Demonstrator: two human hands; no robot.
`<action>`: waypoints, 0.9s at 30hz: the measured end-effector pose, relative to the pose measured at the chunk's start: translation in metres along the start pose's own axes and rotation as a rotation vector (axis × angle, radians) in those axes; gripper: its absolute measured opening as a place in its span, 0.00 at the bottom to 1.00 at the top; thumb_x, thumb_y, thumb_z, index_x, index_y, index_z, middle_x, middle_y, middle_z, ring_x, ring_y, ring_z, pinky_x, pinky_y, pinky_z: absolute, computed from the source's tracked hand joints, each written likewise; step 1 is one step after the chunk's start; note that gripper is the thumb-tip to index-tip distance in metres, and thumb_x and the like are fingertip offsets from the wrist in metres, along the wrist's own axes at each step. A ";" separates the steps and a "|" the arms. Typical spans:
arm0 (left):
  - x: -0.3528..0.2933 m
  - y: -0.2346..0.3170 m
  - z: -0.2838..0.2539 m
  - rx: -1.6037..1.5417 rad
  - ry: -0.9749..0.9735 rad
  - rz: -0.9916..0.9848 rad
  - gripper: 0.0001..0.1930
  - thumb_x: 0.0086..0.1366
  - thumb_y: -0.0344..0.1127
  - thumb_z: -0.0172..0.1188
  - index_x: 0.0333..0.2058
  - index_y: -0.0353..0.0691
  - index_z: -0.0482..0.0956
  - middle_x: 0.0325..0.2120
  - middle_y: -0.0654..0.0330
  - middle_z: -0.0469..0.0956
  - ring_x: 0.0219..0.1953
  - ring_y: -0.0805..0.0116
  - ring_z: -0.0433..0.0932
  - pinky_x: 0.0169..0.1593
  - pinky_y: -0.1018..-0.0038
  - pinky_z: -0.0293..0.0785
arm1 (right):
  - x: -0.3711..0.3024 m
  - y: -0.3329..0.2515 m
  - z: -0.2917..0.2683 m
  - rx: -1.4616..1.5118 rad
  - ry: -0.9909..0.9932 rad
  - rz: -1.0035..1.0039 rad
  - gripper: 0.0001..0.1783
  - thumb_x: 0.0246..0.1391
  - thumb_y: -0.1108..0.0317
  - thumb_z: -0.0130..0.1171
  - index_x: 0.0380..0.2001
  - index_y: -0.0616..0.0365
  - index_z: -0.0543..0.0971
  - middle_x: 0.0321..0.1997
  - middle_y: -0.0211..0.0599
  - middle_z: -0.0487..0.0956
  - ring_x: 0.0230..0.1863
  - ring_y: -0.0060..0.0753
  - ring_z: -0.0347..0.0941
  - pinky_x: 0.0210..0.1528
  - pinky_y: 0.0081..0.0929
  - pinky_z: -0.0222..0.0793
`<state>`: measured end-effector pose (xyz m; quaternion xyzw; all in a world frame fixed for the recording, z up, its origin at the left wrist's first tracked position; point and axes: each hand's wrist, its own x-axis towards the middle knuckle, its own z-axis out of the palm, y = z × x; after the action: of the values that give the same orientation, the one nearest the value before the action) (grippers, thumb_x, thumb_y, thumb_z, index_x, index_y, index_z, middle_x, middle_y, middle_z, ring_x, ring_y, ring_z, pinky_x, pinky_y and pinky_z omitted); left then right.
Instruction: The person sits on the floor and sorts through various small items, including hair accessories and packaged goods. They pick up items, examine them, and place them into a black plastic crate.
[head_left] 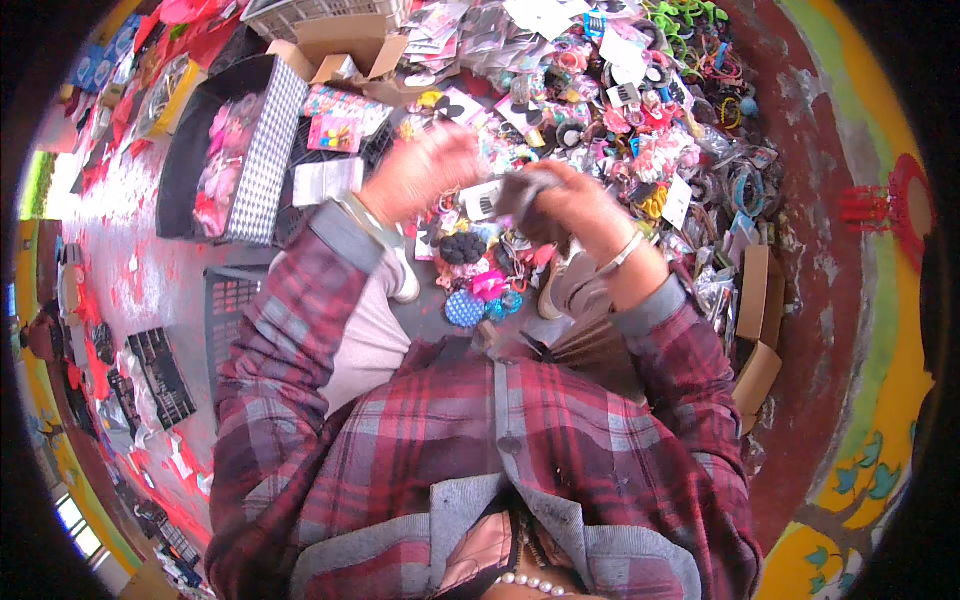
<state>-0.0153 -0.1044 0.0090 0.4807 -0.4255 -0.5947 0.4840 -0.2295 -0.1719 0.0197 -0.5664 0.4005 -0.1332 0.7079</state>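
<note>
My right hand (pixel 585 205) is closed round a dark grey-brown item (pixel 525 203) that looks like soft fabric; its exact kind is blurred. Facing it, my left hand (pixel 428 168) is raised over the pile, its fingers smeared by motion, so their hold does not show. A white card (pixel 482 200) shows between the hands. Beneath them lie a black ruffled scrunchie (pixel 462 248), a bright pink hair piece (pixel 489 286) and a blue dotted round piece (pixel 464 308), between my feet.
A large heap of hair accessories (pixel 640 110) spreads ahead and to the right. On the left stand a houndstooth-sided bin (pixel 268 150) with pink items and a dark plastic crate (pixel 225 300). Cardboard boxes stand at the back (pixel 345 40) and right (pixel 757 300).
</note>
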 end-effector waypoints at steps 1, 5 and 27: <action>-0.001 -0.010 0.015 0.036 -0.186 0.000 0.32 0.55 0.35 0.62 0.55 0.32 0.55 0.45 0.57 0.68 0.46 0.71 0.68 0.51 0.73 0.64 | -0.008 -0.011 0.013 -0.027 -0.004 0.092 0.15 0.47 0.69 0.51 0.40 0.62 0.73 0.29 0.34 0.75 0.25 0.23 0.71 0.26 0.20 0.68; -0.001 -0.027 0.045 -0.104 -0.232 -0.086 0.40 0.46 0.31 0.67 0.56 0.34 0.54 0.45 0.58 0.67 0.48 0.71 0.66 0.53 0.73 0.63 | 0.006 -0.001 0.008 0.076 -0.157 0.045 0.16 0.50 0.63 0.52 0.39 0.62 0.73 0.29 0.33 0.75 0.27 0.21 0.70 0.26 0.19 0.67; 0.066 0.012 0.017 0.505 -0.129 0.072 0.24 0.48 0.27 0.60 0.47 0.36 0.68 0.39 0.51 0.74 0.41 0.57 0.74 0.45 0.70 0.69 | 0.339 0.081 -0.182 0.154 0.360 0.151 0.36 0.44 0.51 0.60 0.55 0.55 0.63 0.54 0.38 0.66 0.51 0.35 0.62 0.45 0.39 0.60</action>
<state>-0.0346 -0.1706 0.0135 0.5319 -0.6071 -0.4817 0.3413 -0.1635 -0.4902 -0.2016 -0.4460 0.5504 -0.2091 0.6740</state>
